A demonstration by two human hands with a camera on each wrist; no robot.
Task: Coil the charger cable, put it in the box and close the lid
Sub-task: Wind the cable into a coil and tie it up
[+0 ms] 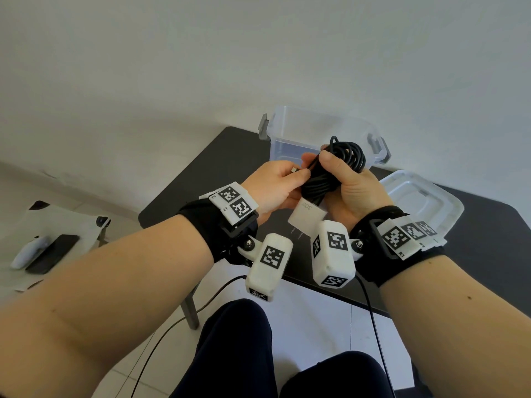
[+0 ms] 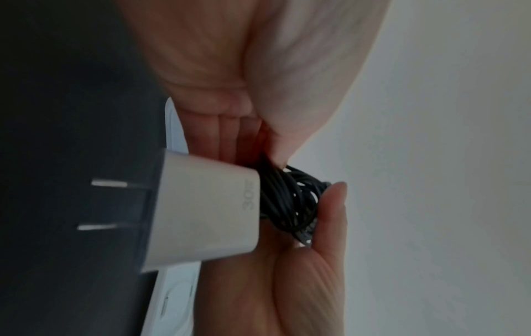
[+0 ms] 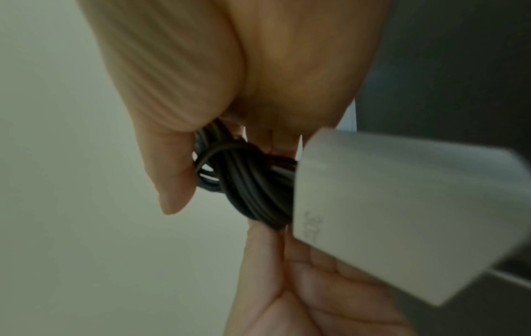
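Observation:
The black charger cable [image 1: 347, 153] is wound into a bundle held above the dark table [image 1: 218, 173]. My right hand [image 1: 333, 173] grips the bundle, thumb on top. My left hand [image 1: 298, 173] pinches the loose cable end with its small metal connector against the bundle. The white charger plug [image 1: 306, 216] hangs below both hands, prongs pointing down. The wrist views show the plug [image 2: 207, 209] [image 3: 388, 204] and the wound cable [image 2: 287, 200] [image 3: 250, 186] up close between both hands. Just behind the hands stands the clear box [image 1: 290, 145], open, with grey latches. Its lid [image 1: 425, 196] lies on the table to the right.
A dark phone [image 1: 53, 252] and white devices [image 1: 66, 219] lie on the pale floor at the left. Thin black leads from the wrist cameras hang over my lap. A grey table leg [image 1: 191, 311] stands near my left knee. A white wall rises behind the table.

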